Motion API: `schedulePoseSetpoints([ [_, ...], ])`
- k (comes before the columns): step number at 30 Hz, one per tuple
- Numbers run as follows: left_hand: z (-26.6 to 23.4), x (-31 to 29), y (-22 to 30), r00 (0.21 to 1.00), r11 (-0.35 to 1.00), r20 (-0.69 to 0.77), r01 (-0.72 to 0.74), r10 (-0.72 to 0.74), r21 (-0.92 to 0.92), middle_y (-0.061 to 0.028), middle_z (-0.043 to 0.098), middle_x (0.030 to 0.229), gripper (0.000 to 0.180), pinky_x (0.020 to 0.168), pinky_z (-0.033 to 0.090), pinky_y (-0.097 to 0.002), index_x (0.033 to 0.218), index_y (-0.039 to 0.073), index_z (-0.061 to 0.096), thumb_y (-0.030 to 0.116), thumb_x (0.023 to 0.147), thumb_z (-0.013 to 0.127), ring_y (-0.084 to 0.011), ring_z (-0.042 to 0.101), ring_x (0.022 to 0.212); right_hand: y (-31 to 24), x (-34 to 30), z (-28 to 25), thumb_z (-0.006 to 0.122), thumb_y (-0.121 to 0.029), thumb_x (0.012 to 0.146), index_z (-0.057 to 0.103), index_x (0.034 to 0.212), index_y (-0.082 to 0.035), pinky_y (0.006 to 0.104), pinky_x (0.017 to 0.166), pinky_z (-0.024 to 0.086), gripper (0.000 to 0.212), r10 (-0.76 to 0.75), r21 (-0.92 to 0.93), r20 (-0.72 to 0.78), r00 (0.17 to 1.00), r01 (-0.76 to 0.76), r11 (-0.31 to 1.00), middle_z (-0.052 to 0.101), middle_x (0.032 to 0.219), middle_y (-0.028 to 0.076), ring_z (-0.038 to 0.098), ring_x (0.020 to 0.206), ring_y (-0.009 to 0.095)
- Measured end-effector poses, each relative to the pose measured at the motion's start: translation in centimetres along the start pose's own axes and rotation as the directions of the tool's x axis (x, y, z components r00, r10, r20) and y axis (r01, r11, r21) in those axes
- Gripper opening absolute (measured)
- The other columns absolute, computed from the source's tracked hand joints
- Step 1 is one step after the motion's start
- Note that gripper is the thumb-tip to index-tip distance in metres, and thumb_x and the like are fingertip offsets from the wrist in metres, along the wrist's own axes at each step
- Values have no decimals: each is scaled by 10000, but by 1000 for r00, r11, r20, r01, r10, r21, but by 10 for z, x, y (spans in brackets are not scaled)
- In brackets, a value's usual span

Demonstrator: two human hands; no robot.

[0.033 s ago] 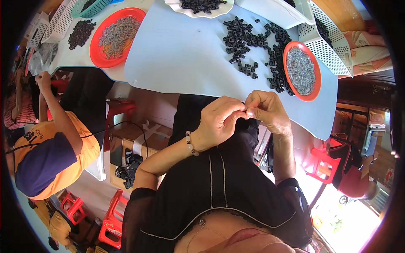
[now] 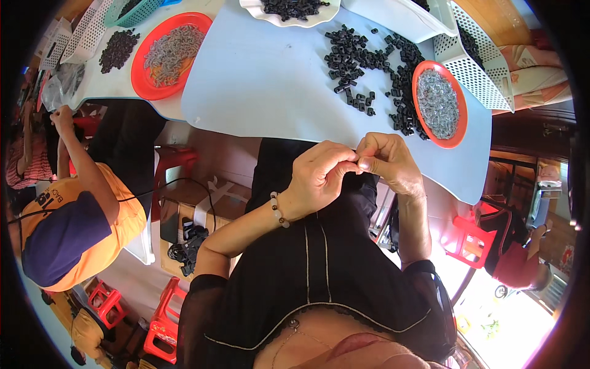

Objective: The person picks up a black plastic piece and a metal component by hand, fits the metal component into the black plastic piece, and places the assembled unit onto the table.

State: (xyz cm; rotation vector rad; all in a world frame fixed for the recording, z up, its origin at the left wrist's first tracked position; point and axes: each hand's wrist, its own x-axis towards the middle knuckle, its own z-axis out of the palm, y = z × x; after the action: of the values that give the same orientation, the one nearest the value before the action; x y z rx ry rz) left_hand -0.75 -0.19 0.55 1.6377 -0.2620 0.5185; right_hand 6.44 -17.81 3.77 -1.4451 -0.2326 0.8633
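Observation:
My left hand and my right hand meet just off the table's near edge, above my lap. Thumb and forefinger of each are pinched together, fingertips touching. Whatever sits between them is small, dark and mostly covered by the fingers, so its kind cannot be made out. Beyond my right hand, small black plastic parts lie loose on the pale blue table. A red plate beside them holds many small clear or silvery pieces.
A scalloped white dish of black pieces stands at the far edge. White perforated baskets are at the far right. Another red plate with grey parts lies left. A co-worker in orange and navy sits left, near red stools.

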Motion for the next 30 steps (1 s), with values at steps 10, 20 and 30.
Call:
schedulePoseSetpoints([
  [10, -1, 13, 7, 999, 997, -27, 45, -46, -67, -98, 657, 901, 115, 658, 491, -253, 921, 15, 670, 2, 826, 733, -145, 618, 731, 1, -4, 1, 728, -451, 853, 638, 977, 15, 219, 682, 442, 491, -52, 163, -3, 999, 52, 985, 640, 841, 37, 548, 728, 94],
  [20, 2, 13, 11, 999, 998, 39, -6, 4, 65, -91, 567, 947, 182, 670, 505, -319, 951, 45, 649, -8, 797, 731, -216, 599, 815, 14, -10, 3, 725, -462, 847, 656, 1095, 45, 237, 763, 444, 569, -33, 322, 45, 998, 16, 947, 638, 931, 46, 549, 820, 110],
  [30, 2, 10, 15, 997, 975, 67, -58, 45, 216, -82, 549, 955, 156, 672, 462, -302, 918, 55, 653, 20, 798, 746, -210, 554, 785, 25, -7, 6, 764, -308, 847, 669, 1049, 66, 276, 865, 462, 435, -67, 410, 19, 998, 53, 910, 671, 979, 83, 595, 937, 152],
])
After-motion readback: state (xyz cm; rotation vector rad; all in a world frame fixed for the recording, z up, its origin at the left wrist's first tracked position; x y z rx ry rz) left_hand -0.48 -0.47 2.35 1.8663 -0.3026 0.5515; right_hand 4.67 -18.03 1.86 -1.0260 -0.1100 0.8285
